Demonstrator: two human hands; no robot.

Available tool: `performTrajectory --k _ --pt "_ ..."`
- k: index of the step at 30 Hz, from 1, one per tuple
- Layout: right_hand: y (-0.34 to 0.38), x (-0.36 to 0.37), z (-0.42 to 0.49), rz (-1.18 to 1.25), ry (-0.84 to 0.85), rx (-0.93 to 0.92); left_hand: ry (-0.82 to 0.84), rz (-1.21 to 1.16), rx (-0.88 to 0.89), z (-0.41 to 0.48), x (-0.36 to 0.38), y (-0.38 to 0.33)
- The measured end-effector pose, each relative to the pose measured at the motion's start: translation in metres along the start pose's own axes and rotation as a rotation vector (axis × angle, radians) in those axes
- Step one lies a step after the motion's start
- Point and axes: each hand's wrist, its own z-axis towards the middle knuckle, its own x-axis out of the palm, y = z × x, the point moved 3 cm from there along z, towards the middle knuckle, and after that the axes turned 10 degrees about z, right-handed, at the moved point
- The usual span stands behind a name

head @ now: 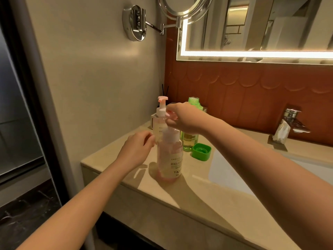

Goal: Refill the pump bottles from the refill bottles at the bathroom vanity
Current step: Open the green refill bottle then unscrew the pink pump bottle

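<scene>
Pump bottle (169, 157) of clear plastic, holding pink liquid and bearing a white label, stood upright on the beige stone vanity top (207, 204), near its left end. The right hand (182, 119) was curled round its pump head from above. The left hand (137, 149) sat just beside the bottle's shoulder, fingers bent; whether it gripped or merely touched could not be told. Behind stood a second pink pump bottle (160, 120) and an open green refill bottle (191, 137), with a square green cap (201, 151) lying on the counter. A chrome tap (292, 120) stood well to the right.
</scene>
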Motion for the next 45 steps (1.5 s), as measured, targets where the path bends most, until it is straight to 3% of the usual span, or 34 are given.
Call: performTrajectory --k 7,11,15,20,24,32,45 --pt "-0.007 -0.017 -0.037 0.049 -0.022 0.038 0.299 -0.418 0.069 -0.023 0.031 -0.045" --pt "-0.018 -0.015 -0.052 0.283 -0.089 0.060 0.240 -0.583 -0.041 -0.023 0.049 -0.052" --pt "-0.040 0.002 -0.061 0.553 -0.147 0.202 0.130 -0.677 -0.041 -0.023 0.059 -0.055" --pt "-0.039 0.024 -0.061 0.340 -0.091 0.232 0.054 -0.736 -0.048 -0.024 0.070 -0.052" --pt "-0.032 0.025 -0.059 -0.006 -0.240 0.220 0.027 -0.758 -0.063 -0.022 0.073 -0.050" --pt "-0.041 0.027 -0.051 0.203 -0.160 0.091 0.066 -0.779 0.045 -0.018 0.069 -0.053" --pt "-0.043 0.022 -0.048 0.340 -0.030 0.048 0.167 -0.818 0.037 -0.014 0.070 -0.046"
